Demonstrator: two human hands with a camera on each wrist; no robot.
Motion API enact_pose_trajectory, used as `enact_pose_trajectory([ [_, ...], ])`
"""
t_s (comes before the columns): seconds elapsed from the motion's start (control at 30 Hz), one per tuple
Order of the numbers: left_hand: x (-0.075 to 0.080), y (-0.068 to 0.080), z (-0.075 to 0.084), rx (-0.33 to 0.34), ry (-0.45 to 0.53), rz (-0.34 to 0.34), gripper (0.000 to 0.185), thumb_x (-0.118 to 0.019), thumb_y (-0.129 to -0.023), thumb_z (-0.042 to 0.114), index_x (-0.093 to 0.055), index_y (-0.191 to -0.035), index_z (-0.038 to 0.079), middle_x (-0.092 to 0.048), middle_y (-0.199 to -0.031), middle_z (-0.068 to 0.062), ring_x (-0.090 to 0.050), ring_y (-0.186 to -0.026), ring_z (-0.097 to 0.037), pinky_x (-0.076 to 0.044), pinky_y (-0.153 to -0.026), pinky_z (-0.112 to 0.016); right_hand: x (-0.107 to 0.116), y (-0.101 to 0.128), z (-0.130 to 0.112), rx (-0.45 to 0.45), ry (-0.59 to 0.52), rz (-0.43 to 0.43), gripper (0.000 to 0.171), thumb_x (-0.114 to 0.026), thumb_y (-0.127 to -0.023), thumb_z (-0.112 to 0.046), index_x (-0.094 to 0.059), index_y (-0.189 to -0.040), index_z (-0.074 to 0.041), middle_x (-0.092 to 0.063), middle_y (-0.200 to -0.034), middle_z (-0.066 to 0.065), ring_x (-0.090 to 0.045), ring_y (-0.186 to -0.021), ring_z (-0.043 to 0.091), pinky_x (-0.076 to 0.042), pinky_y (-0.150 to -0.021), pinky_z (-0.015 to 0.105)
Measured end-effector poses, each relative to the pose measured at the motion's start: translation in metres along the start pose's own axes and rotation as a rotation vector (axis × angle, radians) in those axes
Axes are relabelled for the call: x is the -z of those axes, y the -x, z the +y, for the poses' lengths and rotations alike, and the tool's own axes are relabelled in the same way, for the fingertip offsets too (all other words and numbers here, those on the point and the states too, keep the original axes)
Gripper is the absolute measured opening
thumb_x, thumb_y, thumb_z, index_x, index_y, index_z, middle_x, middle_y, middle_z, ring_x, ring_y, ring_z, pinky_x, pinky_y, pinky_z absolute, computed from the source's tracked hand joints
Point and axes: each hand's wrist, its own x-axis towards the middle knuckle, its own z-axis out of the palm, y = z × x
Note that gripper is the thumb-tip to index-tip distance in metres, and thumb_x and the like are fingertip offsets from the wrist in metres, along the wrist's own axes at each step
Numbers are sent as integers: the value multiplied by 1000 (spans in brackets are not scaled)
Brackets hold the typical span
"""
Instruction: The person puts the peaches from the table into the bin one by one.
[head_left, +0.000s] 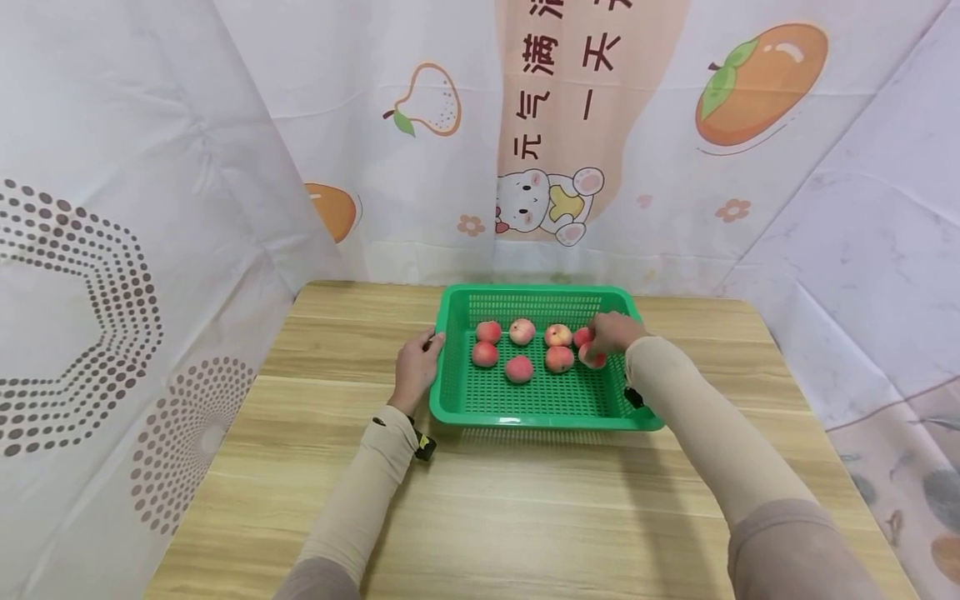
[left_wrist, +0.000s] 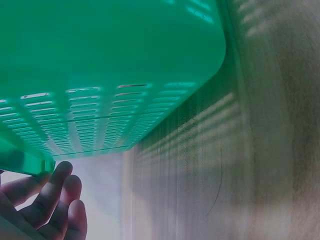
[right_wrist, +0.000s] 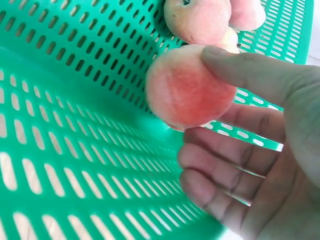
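Observation:
A green plastic basket (head_left: 498, 421) with slotted walls stands on the table, several red and yellow peaches lying spread over its floor. My right hand (head_left: 617, 333) reaches in over the right side. In the right wrist view its thumb and fingers pinch a peach (right_wrist: 187, 87), the other fingers loosely bent beneath. Other peaches (right_wrist: 197, 20) sit close behind this one. At the basket's left side, my left hand (head_left: 417, 367) grips the rim, with the thumb at the edge; in the left wrist view its fingers (left_wrist: 70, 187) lie outside the wall, beside the rim's underside.
The wood-grain table (head_left: 300, 467) extends around the basket on both sides and in front. A white printed curtain (head_left: 420, 200) hangs behind the table's back edge, with more white cloth (head_left: 847, 250) along the right and left.

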Motion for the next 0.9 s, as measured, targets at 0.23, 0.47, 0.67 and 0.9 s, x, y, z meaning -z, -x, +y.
enact_pose_trajectory([
  [0.23,0,-1,0,-4,10,1,47,-50,-100,43,-59,-136,13,-68,-123,-13,-64,-109,-31,-50,-91,-47,-10,-4,3,-21,-19,-40,16,-74,-80,-22,-64,-79,-9,-57,-83,7,-45,-75,22,-40,-65,33],
  [0.47,0,-1,-1,-3,9,-1,48,-50,-100,43,-58,-137,13,-68,-124,-13,-64,-111,-31,-50,-92,-46,-17,-9,1,-35,-25,-71,19,-72,-81,-22,-58,-74,-11,-54,-75,4,-44,-71,20,-38,-63,34],
  [0.67,0,0,0,-2,4,-1,47,-49,-101,42,-59,-136,13,-69,-122,-13,-65,-108,-31,-51,-90,-46,-17,-7,-1,-31,-28,-72,24,-71,-82,-21,-52,-69,-14,-50,-71,1,-42,-69,19,-37,-63,33],
  [0.9,0,-1,-1,-6,4,0,48,-49,-101,43,-59,-136,12,-68,-122,-13,-65,-108,-31,-51,-90,-46,-18,-7,-2,-33,-31,-56,29,-70,-80,-17,-45,-63,-16,-44,-65,0,-39,-62,18,-35,-60,33],
])
